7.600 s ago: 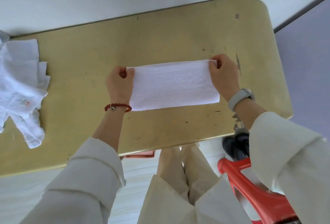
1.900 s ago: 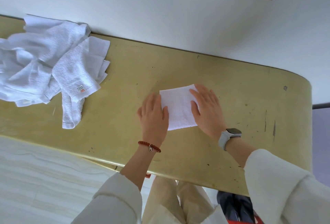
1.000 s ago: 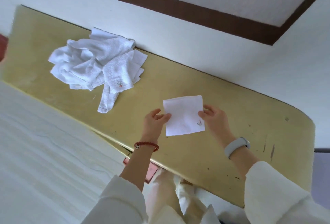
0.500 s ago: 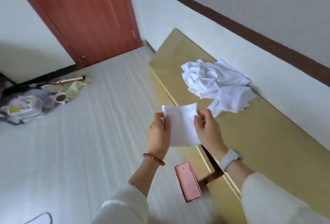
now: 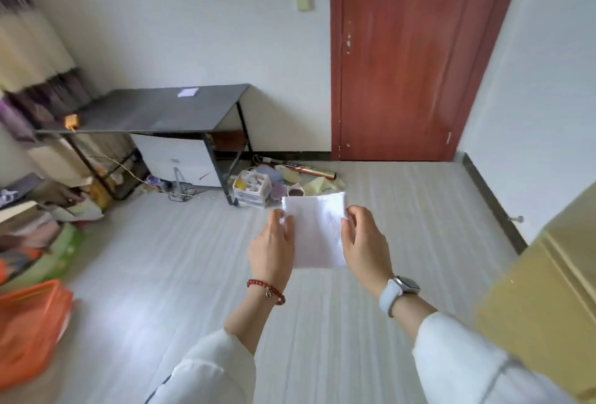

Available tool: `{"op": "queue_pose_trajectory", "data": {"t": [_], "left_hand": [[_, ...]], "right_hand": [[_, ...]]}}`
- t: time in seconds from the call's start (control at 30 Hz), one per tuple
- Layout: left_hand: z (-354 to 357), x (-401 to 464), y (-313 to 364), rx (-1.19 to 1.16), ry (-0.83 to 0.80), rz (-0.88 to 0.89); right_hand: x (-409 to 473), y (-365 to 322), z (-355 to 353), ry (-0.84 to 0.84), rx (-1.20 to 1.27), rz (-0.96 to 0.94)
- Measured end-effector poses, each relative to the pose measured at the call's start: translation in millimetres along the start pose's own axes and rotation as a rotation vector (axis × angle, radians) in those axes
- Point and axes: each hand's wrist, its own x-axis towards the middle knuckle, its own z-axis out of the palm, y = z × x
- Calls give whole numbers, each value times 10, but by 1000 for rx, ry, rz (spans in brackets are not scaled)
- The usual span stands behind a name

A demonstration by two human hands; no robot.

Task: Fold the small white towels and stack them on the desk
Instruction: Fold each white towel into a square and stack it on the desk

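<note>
A small white towel (image 5: 317,231), folded into a square, hangs in the air in front of me over the pale floor. My left hand (image 5: 274,250) holds its left edge and my right hand (image 5: 366,247) holds its right edge, fingers curled round it. Across the room stands a dark desk (image 5: 154,112) with a small white folded towel (image 5: 187,92) lying near its far edge. The yellow table (image 5: 541,300) shows at the right edge; the pile of unfolded towels is out of view.
A red-brown door (image 5: 409,55) fills the far wall on the right. Clutter lies on the floor beside the desk: a plastic box of bottles (image 5: 253,187), cables, a white drawer unit (image 5: 180,158). An orange bag (image 5: 30,329) and piled items sit at the left.
I have turned left, away from the yellow table, lifting the folded towel off it with both hands. The dark desk and door are now ahead; the towel pile has left the view.
</note>
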Motion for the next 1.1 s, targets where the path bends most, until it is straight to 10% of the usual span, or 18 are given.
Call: {"op": "queue_pose_trajectory", "data": {"t": [1.1], "left_hand": [[-203, 7625, -5577, -150, 139, -491]], "right_hand": [[6127, -2485, 7627, -515, 315, -21]]}}
